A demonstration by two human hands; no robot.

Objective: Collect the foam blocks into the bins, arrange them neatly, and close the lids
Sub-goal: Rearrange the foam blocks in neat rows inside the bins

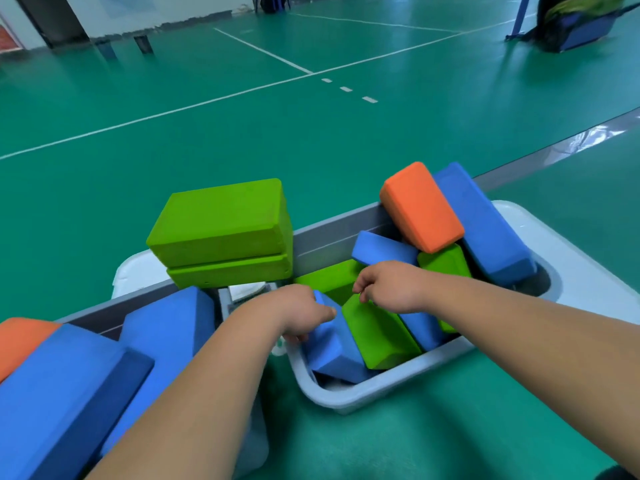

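The left hand (298,315) has its fingers clamped on a blue block (332,355) inside the grey bin (349,396). The right hand (391,287) curls its fingers over a green block (377,332) just beside; whether they grip it I cannot tell. Beyond the fingertips lies a green sports floor (207,133) with white lines (263,51).

Blue, green, orange blocks (421,206); grey bin (381,386)

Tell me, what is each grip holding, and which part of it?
The left grip holds the blue block by its upper end. The right grip curls over the top corner of the green block; whether it holds cannot be told.
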